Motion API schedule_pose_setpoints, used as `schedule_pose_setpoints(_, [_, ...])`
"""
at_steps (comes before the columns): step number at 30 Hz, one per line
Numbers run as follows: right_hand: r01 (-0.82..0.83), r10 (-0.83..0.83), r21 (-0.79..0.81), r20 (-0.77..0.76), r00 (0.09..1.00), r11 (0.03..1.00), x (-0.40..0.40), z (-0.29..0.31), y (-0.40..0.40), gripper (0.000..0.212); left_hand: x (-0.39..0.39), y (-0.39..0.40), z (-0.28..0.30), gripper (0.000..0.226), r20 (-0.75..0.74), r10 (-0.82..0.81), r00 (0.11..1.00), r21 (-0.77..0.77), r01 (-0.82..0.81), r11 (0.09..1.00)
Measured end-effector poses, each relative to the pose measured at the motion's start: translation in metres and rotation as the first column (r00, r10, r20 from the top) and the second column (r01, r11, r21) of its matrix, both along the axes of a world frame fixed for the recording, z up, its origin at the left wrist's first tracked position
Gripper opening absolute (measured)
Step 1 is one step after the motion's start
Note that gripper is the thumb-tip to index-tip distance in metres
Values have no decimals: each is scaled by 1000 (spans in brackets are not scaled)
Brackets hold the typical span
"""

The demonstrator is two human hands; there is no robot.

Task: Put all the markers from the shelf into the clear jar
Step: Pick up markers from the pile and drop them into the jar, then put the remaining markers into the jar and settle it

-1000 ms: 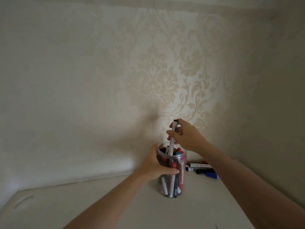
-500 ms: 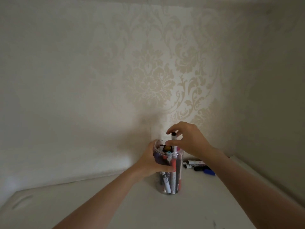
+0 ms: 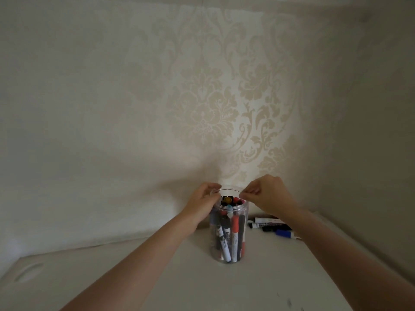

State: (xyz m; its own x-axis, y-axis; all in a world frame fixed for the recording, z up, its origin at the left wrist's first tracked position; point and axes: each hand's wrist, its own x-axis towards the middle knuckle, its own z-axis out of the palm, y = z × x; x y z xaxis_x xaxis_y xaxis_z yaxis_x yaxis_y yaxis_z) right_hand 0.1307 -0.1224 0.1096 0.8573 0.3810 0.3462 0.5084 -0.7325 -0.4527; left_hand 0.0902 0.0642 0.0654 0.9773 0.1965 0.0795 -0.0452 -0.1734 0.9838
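Note:
A clear jar (image 3: 229, 252) stands upright on the white shelf (image 3: 258, 288), packed with several markers (image 3: 234, 234) standing on end, black, red and blue. My left hand (image 3: 205, 202) holds the jar's rim on the left side. My right hand (image 3: 267, 196) is at the rim's right side, with thumb and fingertips pinched against it. Neither hand has a marker in it. Several loose markers (image 3: 268, 225) lie on the shelf to the right of the jar, by the back wall, partly hidden under my right forearm.
The shelf sits in a corner: patterned wallpaper (image 3: 213, 108) behind and a plain side wall (image 3: 370, 153) on the right. An oval cut-out (image 3: 29, 271) shows in the shelf at the far left.
The marker my right hand was lowering has gone down into the jar and been let go. My right hand shifted to the rim's right side; my left hand moved up from the jar's body to its rim.

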Motion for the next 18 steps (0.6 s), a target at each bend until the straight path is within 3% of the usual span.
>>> schedule_pose_setpoints(6, [64, -61, -57, 48, 997, 996, 3, 2, 5, 19, -4, -13, 8, 18, -12, 2, 1000, 137, 0, 991])
schedule_pose_setpoints(7, [67, -64, -27, 69, 995, 997, 3, 3, 2, 20, -6, -14, 7, 17, 53, 46, 998, 203, -56, 978])
schedule_pose_setpoints(9, [95, -111, 161, 90, 990, 982, 4, 4, -13, 24, -12, -19, 9, 14, 357, 103, 928, 425, -260, 867])
schedule_pose_setpoints(11, [178, -189, 306, 9, 982, 935, 14, -9, -39, 23, -20, -35, 20, 9, 619, -44, 784, 535, -379, 755])
schedule_pose_setpoints(12, [227, -220, 290, -60, 974, 930, 19, -20, -52, 21, -25, -48, 27, 7, 641, -154, 752, 584, -348, 733])
schedule_pose_setpoints(15, [311, -283, 91, -236, 930, 946, 30, -70, -89, 17, -25, -96, 36, 9, 446, -435, 782, 751, -63, 657])
schedule_pose_setpoints(18, [332, -323, 2, -227, 919, 943, 27, -109, -123, 26, -6, -131, 13, 23, 114, -496, 861, 840, 183, 511])
